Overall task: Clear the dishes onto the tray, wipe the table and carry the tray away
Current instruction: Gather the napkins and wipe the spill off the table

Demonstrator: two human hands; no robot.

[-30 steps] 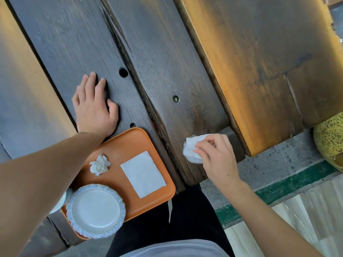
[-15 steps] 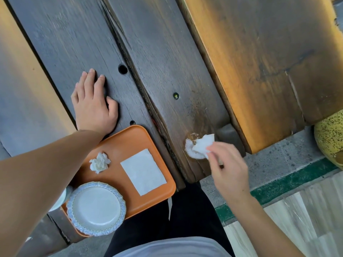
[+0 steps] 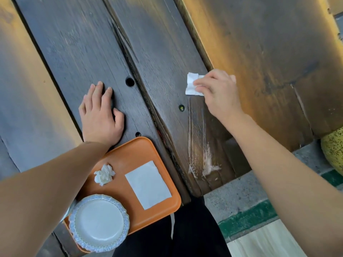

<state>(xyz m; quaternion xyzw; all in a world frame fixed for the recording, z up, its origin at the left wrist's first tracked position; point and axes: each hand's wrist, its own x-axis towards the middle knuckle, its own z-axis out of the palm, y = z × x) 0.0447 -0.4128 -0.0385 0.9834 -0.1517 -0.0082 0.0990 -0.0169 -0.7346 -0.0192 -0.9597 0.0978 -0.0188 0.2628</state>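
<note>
My right hand [image 3: 218, 94] presses a folded white tissue [image 3: 192, 84] onto the dark wooden table [image 3: 78, 43], far along the right plank. A pale wet streak [image 3: 198, 145] runs from the tissue back toward the table's near edge. Flat on the middle plank lies my left hand [image 3: 101, 117], fingers spread, holding nothing, just beyond the orange tray [image 3: 133, 151]. The tray sits at the near edge and carries a white plate with a blue rim [image 3: 99, 222], a crumpled tissue [image 3: 104, 174] and a flat white napkin [image 3: 148, 184].
Gaps and bolt holes [image 3: 130, 81] run between the planks. A yellow speckled object [image 3: 333, 149] stands at the right edge below the table. Grey concrete floor with a green stripe [image 3: 246, 217] lies beneath. My dark trousers [image 3: 185, 234] are under the tray's edge.
My right hand slid the tissue from the table's near edge away along the plank, leaving a wet streak. The left hand stayed flat in place.
</note>
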